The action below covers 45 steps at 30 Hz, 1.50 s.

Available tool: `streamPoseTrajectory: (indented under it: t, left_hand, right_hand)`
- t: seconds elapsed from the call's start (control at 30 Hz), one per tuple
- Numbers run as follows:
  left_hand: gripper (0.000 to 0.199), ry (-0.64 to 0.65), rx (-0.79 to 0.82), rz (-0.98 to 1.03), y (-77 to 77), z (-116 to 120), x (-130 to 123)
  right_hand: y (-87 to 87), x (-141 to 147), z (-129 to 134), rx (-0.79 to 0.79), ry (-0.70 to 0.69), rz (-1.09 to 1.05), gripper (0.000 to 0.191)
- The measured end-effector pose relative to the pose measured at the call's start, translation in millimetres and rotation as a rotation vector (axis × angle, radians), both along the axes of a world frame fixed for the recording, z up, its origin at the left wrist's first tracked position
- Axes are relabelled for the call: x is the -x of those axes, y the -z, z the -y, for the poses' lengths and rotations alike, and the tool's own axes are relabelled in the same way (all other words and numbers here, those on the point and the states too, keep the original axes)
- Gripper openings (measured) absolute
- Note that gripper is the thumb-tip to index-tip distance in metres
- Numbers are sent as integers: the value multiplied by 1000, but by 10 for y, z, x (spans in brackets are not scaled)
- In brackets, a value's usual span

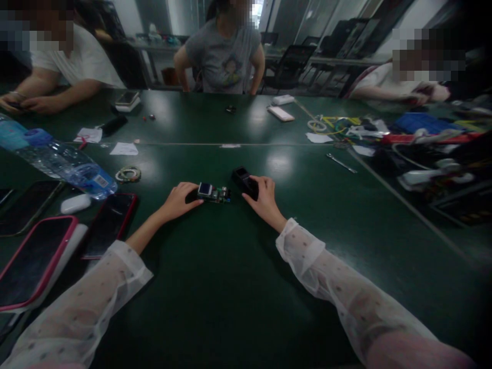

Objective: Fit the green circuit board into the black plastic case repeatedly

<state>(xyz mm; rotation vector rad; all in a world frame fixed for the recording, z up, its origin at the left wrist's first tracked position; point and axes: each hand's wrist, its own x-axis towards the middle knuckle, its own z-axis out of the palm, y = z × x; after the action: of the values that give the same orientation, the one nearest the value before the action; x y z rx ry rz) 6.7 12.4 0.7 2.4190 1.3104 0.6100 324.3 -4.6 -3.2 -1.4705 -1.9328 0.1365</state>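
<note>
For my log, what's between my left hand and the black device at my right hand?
The head view shows a circuit board with a small screen, touching your left hand.

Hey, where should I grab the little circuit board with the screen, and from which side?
I'd likely pinch the circuit board by its edges at the end with the screen, coming from the left, where the left hand is. The screen faces up there, while exposed components crowd the right end.

two hands (180, 199) (265, 197), one circuit board (218, 193), one black case (242, 178), one wrench (341, 163), three co-workers (75, 64) (230, 59) (384, 84)
</note>
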Motion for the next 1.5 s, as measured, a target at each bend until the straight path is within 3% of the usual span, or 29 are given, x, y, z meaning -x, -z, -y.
streamPoseTrajectory:
  t: [0.33, 0.87, 1.07, 1.3, 1.5]
  left_hand:
    - [43, 2, 26, -12, -46, 23, -8]
    - [44, -4, -7, 0, 4, -2, -5]
    - [45, -2, -2, -2, -5, 2, -1]
    - [44, -1, -2, 2, -13, 10, -2]
    - [41, -10, -1, 14, -10, 7, -12]
  right_hand:
    - [-29, 12, 25, -34, 42, -19, 48]
    - [-70, 102, 125, -14, -94, 130, 50]
    - [-69, 82, 112, 13, -83, 63, 49]
    - [-144, 128, 138, -108, -33, -149, 50]
    - [-205, 395, 305, -73, -255, -112, 55]
